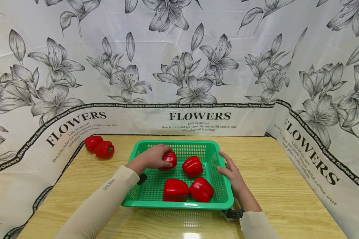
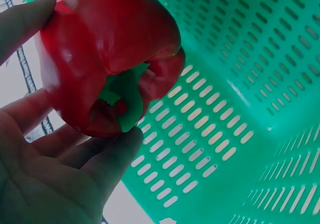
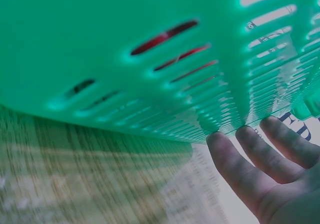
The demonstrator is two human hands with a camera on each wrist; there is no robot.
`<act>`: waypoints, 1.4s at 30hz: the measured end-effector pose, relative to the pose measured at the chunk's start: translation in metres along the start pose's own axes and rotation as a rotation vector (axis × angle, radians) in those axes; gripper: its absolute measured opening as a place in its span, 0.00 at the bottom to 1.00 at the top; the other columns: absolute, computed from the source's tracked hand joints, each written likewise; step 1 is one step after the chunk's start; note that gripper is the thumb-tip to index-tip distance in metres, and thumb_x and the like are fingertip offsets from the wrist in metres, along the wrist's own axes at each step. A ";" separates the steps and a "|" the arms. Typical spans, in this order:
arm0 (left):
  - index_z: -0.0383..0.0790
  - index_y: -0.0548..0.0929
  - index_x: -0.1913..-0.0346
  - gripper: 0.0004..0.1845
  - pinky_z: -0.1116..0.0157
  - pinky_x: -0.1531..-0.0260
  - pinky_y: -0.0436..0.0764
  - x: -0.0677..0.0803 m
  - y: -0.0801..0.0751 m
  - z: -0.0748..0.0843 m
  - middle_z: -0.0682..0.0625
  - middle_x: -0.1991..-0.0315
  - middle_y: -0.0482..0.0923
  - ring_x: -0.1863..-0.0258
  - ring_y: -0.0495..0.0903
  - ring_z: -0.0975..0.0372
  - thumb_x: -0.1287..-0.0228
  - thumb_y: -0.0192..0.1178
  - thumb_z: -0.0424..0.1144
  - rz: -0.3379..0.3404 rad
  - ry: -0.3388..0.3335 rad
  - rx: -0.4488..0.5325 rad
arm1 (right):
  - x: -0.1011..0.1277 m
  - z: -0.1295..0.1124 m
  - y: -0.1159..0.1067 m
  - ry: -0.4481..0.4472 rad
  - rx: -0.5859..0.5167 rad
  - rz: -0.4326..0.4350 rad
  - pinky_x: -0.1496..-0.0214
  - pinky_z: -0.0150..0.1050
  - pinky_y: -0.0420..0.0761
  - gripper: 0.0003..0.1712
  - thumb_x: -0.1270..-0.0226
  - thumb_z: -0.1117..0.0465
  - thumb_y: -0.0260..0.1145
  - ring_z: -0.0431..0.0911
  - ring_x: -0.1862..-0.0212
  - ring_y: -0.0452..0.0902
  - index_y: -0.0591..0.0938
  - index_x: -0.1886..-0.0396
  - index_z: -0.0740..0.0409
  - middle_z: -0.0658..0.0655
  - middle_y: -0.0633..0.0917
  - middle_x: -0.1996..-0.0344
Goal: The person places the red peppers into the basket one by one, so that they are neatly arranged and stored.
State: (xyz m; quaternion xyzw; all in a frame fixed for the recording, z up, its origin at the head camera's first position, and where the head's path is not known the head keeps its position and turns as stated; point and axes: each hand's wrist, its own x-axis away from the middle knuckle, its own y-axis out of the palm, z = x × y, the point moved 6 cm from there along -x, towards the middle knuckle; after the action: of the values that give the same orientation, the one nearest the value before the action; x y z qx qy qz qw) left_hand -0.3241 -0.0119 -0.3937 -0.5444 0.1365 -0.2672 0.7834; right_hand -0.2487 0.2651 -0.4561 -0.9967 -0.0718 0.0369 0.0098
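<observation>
Taking the green basket point(image 1: 179, 202) as the landmark: nearest along its front wall lie two red peppers point(image 1: 175, 190) side by side, a third pepper point(image 1: 192, 166) just behind them near the middle. At the basket's right rim the right hand point(image 1: 231, 172) rests with straight, relaxed fingers point(image 3: 235, 164) against the slotted wall, steadying it and gripping nothing. Deeper in, toward the back-left corner, the left hand point(image 1: 152, 157) grasps a held pepper point(image 2: 107, 59), stem point(image 2: 125, 97) toward the palm. It would go best lowered onto bare mesh clear of the others. Beyond the basket's far-left corner, two more peppers point(image 1: 99, 146) sit on the wooden table point(image 1: 287, 186).
</observation>
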 end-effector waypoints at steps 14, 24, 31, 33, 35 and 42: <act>0.41 0.76 0.40 0.29 0.64 0.57 0.80 -0.008 0.018 0.003 0.52 0.54 0.80 0.55 0.75 0.61 0.43 0.67 0.51 -0.109 0.032 -0.046 | -0.001 0.000 0.000 -0.005 -0.002 -0.001 0.54 0.53 0.84 0.36 0.25 0.59 0.51 0.56 0.48 0.81 0.49 0.23 0.47 0.71 0.63 0.32; 0.42 0.76 0.40 0.29 0.66 0.58 0.79 -0.014 0.024 0.011 0.53 0.55 0.80 0.57 0.75 0.62 0.42 0.66 0.51 -0.117 0.064 -0.068 | -0.001 0.001 0.000 -0.007 -0.003 0.000 0.53 0.53 0.84 0.36 0.26 0.59 0.51 0.56 0.48 0.81 0.49 0.23 0.47 0.71 0.63 0.32; 0.42 0.75 0.38 0.30 0.64 0.55 0.80 -0.016 0.024 0.014 0.51 0.50 0.79 0.52 0.75 0.61 0.41 0.65 0.51 -0.089 0.063 -0.064 | -0.002 0.000 -0.001 -0.011 -0.009 -0.003 0.53 0.52 0.84 0.36 0.26 0.59 0.51 0.54 0.48 0.81 0.49 0.23 0.49 0.71 0.63 0.32; 0.42 0.75 0.38 0.30 0.65 0.55 0.80 -0.016 0.024 0.013 0.51 0.51 0.79 0.53 0.75 0.61 0.41 0.66 0.51 -0.088 0.067 -0.068 | -0.001 0.000 0.000 -0.011 -0.011 -0.005 0.53 0.52 0.84 0.36 0.25 0.59 0.51 0.54 0.48 0.82 0.48 0.23 0.49 0.72 0.63 0.32; 0.42 0.76 0.39 0.30 0.66 0.56 0.80 -0.016 0.025 0.013 0.52 0.52 0.79 0.54 0.75 0.62 0.42 0.66 0.51 -0.094 0.065 -0.075 | -0.001 0.000 0.000 -0.009 -0.012 -0.005 0.53 0.52 0.84 0.36 0.25 0.59 0.51 0.54 0.48 0.82 0.48 0.23 0.48 0.72 0.63 0.32; 0.42 0.76 0.40 0.29 0.66 0.58 0.79 -0.016 0.025 0.014 0.52 0.54 0.79 0.56 0.75 0.62 0.42 0.66 0.52 -0.101 0.051 -0.075 | -0.001 0.001 0.000 -0.004 -0.006 0.002 0.53 0.52 0.84 0.36 0.26 0.59 0.51 0.54 0.48 0.81 0.49 0.23 0.48 0.71 0.63 0.32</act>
State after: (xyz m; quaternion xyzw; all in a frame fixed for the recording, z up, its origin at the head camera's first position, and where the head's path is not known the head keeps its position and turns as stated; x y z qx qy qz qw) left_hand -0.3238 0.0144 -0.4127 -0.5726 0.1386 -0.3149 0.7442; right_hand -0.2498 0.2652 -0.4565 -0.9967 -0.0710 0.0387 0.0064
